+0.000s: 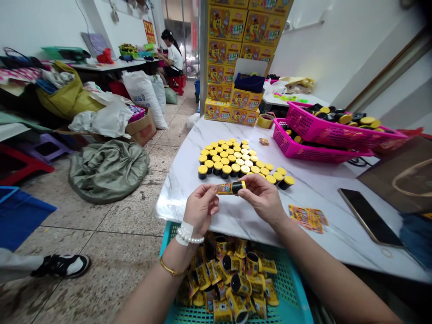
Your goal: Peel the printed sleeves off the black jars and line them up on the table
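Note:
Above the near edge of the marble-patterned table (189,148), my right hand (261,198) pinches a small black container (237,187) with a yellow lid, lying sideways. Against its dark end is a colourful printed label (224,188), whose other end is between the thumb and fingers of my left hand (201,204). Whether the label is stuck on or slipped around the container, I cannot tell. Just beyond my hands stand several black containers with yellow lids (224,160). A loose pile of printed labels (308,218) lies right of my right hand.
Below the table edge, a teal basket (295,294) holds many label-covered containers (236,283). Pink baskets (303,155) with black and yellow pieces, a tape roll (265,120) and a phone (369,217) are on the table. Printed boxes (224,51) are stacked behind; a person (173,58) sits far back.

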A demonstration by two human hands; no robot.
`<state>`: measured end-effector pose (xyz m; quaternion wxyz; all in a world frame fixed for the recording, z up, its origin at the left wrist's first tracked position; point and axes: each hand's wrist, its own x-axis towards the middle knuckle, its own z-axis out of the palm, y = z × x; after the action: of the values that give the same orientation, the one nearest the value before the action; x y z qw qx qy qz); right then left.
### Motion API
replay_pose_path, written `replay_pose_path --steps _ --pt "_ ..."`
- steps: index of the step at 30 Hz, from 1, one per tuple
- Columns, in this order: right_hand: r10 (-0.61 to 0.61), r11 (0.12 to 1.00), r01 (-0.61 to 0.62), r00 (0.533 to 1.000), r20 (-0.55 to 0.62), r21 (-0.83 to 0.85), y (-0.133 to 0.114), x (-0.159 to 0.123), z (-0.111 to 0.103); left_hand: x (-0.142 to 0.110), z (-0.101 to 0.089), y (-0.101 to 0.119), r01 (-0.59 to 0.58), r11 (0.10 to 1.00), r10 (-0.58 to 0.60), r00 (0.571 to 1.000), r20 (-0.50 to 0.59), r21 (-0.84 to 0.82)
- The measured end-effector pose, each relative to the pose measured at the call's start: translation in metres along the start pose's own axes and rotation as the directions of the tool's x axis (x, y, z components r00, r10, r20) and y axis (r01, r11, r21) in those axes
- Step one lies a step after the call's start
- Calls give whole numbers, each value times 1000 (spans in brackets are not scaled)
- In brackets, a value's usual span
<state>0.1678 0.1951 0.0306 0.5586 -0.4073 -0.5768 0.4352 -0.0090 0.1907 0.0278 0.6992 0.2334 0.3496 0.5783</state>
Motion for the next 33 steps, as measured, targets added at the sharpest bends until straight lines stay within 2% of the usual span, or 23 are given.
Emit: replay_pose_path --steps 2,5,8,11,13,18,22,24,28,29,31,33 --pt "-6 999 6 1000 -1 37 -1 1 -3 -2 1 1 -21 1000 21 1000 2 15" --pt "-28 999 26 998 60 28 -2 0 -4 -1 0 3 38 997 -47 991 126 73" --pt "-126 984 139 985 117 -111 -3 -1 -3 2 -4 4 54 985 -90 972 216 166" --pt "-231 919 272 958 169 -285 -4 -2 0 3 -5 3 31 976 -81 971 226 214" --pt "-256 902 303 949 186 -308 -4 -2 1 4 -2 2 21 973 -76 969 233 229" --pt "-253 915 282 958 135 -290 -4 -1 -6 12 11 -3 6 966 -81 956 283 258" --pt "-146 953 189 971 191 -235 -8 1 -12 16 12 -3 38 935 -143 951 276 353" --pt "-112 966 150 977 181 -212 -10 1 -13 16 10 1 71 933 -171 950 261 352" --pt "-195 925 228 971 136 -303 -10 0 -11 13 5 8 179 922 -279 922 267 344" --pt "-218 909 253 966 139 -333 -10 -1 -10 13 3 8 170 921 -273 924 270 350" --pt "-216 904 244 969 118 -351 -8 -2 -9 13 1 8 79 926 -194 938 286 369" --pt "-110 951 123 992 61 -282 -6 -4 -7 11 1 6 -65 914 -76 943 325 401"
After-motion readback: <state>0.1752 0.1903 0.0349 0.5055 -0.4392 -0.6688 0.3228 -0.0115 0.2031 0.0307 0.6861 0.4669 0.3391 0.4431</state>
